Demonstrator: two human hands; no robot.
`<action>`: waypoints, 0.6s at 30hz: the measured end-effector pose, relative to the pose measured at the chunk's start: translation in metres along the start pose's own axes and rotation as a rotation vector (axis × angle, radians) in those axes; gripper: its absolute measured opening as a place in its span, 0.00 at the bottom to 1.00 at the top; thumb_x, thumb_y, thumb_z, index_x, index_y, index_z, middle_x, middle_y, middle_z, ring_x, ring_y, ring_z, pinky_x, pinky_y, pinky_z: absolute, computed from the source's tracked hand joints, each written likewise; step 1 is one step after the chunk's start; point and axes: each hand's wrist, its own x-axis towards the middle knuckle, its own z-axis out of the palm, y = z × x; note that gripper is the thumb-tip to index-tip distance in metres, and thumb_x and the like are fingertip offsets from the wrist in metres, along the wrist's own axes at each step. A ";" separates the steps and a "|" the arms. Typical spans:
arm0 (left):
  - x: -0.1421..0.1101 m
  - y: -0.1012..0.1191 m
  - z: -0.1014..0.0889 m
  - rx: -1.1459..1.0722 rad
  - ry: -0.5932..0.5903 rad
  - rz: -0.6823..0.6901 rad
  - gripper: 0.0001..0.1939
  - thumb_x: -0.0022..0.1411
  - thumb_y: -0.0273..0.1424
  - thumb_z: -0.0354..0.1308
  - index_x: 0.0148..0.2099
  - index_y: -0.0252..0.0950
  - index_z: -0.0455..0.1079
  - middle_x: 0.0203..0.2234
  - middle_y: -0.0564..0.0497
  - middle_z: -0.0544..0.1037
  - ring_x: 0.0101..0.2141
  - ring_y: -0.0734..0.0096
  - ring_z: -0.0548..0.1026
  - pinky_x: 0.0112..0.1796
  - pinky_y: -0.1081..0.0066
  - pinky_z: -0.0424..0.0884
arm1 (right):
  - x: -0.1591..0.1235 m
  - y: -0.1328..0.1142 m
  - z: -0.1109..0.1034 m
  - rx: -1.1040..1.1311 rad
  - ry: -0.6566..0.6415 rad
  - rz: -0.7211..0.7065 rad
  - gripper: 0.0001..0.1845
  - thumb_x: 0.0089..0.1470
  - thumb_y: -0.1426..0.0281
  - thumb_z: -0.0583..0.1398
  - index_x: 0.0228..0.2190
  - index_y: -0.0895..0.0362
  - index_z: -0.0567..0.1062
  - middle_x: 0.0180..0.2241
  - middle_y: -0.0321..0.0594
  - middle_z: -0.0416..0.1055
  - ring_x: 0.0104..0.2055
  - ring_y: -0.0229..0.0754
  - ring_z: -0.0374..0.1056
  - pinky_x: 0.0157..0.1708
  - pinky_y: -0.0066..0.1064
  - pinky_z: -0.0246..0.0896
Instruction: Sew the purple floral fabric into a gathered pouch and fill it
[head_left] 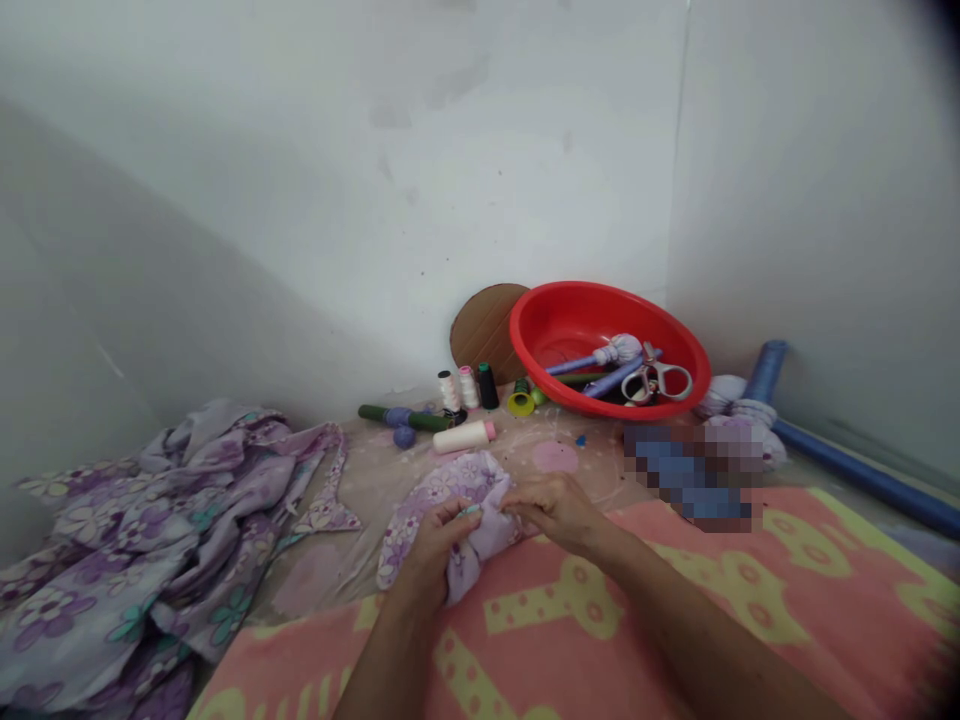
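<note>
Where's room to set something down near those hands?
Bare mat shows between the cream thread cone and the right hand, and between the left hand and the floral fabric pile. The red basin and thread spools crowd the back.

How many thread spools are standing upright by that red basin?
3: a white spool, a pink spool and a black spool, in a row left of the red basin. Others may be hidden.

No legible text, label, brand, number or sign anywhere. Upright white thread cone (448, 391), pink thread cone (469, 386), black thread cone (488, 386) at twelve o'clock: too small, nothing readable. Cream cone on its side (461, 436) just below: likewise. Pixelated blue patch (686, 470) at two o'clock: blurred past reading.
</note>
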 end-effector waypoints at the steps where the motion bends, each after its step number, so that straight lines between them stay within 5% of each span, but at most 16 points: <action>1: 0.000 0.000 0.000 0.003 -0.013 -0.007 0.06 0.41 0.27 0.62 0.25 0.31 0.69 0.15 0.53 0.73 0.16 0.78 0.69 0.19 0.79 0.60 | 0.000 0.000 -0.001 0.013 -0.010 -0.003 0.12 0.52 0.70 0.52 0.31 0.55 0.75 0.30 0.37 0.74 0.31 0.35 0.68 0.30 0.23 0.57; 14: -0.001 0.000 -0.002 0.123 -0.078 -0.068 0.11 0.37 0.31 0.65 0.24 0.30 0.69 0.14 0.55 0.70 0.15 0.80 0.64 0.19 0.78 0.55 | 0.000 -0.005 -0.003 0.275 -0.176 0.077 0.09 0.49 0.70 0.54 0.28 0.59 0.74 0.24 0.36 0.69 0.27 0.33 0.62 0.28 0.22 0.55; 18: 0.000 0.001 -0.001 0.197 -0.097 -0.026 0.12 0.38 0.33 0.65 0.24 0.31 0.67 0.13 0.57 0.66 0.15 0.83 0.60 0.18 0.79 0.51 | 0.000 -0.006 -0.003 0.344 -0.189 0.132 0.13 0.47 0.73 0.56 0.37 0.59 0.70 0.19 0.30 0.59 0.21 0.29 0.54 0.22 0.21 0.50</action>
